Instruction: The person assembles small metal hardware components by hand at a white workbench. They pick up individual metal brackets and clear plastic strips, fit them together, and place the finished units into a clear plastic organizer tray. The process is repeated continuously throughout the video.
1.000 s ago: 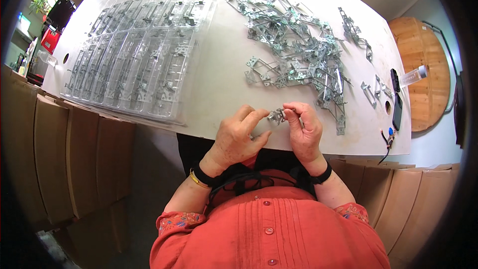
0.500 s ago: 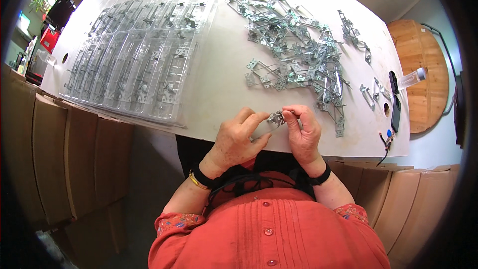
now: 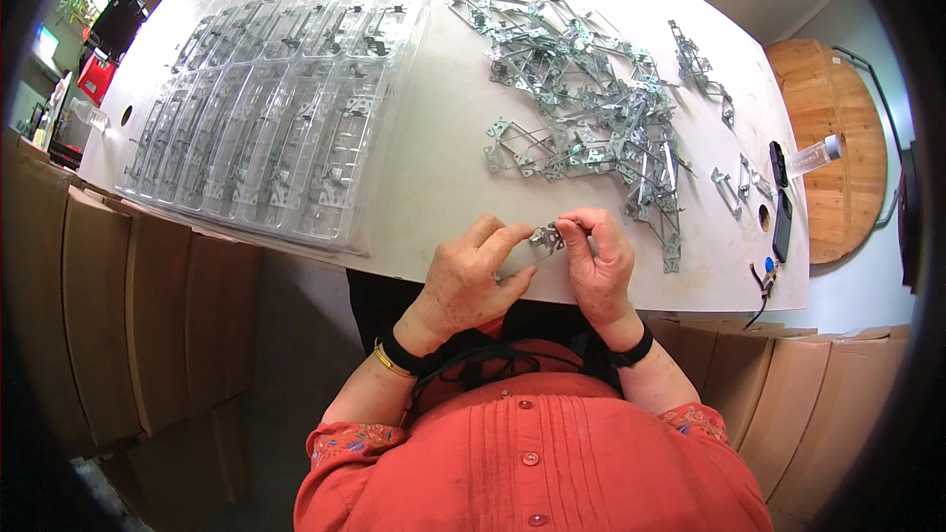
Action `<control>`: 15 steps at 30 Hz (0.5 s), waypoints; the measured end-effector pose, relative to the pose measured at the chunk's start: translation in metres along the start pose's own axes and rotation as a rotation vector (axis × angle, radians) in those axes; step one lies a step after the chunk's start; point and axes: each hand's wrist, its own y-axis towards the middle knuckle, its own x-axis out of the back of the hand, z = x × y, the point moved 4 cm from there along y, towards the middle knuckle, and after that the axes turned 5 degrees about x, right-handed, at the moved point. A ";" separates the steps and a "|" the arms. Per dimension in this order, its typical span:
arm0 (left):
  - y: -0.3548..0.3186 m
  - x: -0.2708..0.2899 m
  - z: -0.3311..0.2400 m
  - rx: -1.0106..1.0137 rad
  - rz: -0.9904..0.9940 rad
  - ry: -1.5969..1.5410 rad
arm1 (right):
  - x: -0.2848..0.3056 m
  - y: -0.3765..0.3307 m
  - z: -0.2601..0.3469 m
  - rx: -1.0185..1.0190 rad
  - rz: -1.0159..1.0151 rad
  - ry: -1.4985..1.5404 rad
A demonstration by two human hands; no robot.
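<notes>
Between my two hands, just above the table's near edge, is a small metal bracket [image 3: 548, 236] with cut-outs. My right hand [image 3: 599, 254] pinches its right end between thumb and fingertips. On the other side, the curled fingers of my left hand [image 3: 475, 271] close on the left part of the same bracket and partly hide it. Beyond my hands lies a tangled heap of similar metal brackets [image 3: 591, 99] with thin rods. To the left, clear plastic trays [image 3: 340, 227] hold rows of these metal parts in long compartments.
On the white table [image 3: 443, 138], a few brackets [image 3: 695, 64] lie apart at the right. Near the right edge are a black phone-like object [image 3: 783, 222], a clear bottle [image 3: 814, 156] and a small tool with a blue part [image 3: 769, 266]. Cardboard boxes [image 3: 128, 305] flank the table.
Both hands stay almost in place around the bracket. The bracket has turned slightly between the fingers; nothing else has visibly moved.
</notes>
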 end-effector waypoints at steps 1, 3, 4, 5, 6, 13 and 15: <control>0.001 0.000 -0.001 0.001 0.006 -0.001 | 0.000 0.001 0.002 0.014 -0.008 -0.005; 0.001 0.000 -0.001 0.004 0.009 -0.001 | -0.001 0.003 0.004 0.043 -0.024 -0.009; 0.001 0.001 -0.001 0.005 0.005 0.000 | -0.003 0.003 0.004 0.060 -0.030 -0.008; 0.001 0.001 -0.001 0.006 0.000 0.002 | -0.003 0.004 0.004 0.076 -0.035 -0.007; 0.001 0.000 -0.001 0.010 0.001 0.000 | -0.002 0.003 0.002 0.057 -0.027 -0.012; 0.001 -0.001 -0.001 0.021 -0.006 -0.010 | -0.001 0.002 0.000 0.041 -0.011 -0.006; 0.001 0.001 -0.001 0.026 -0.003 -0.004 | -0.003 0.003 0.001 0.057 -0.018 -0.015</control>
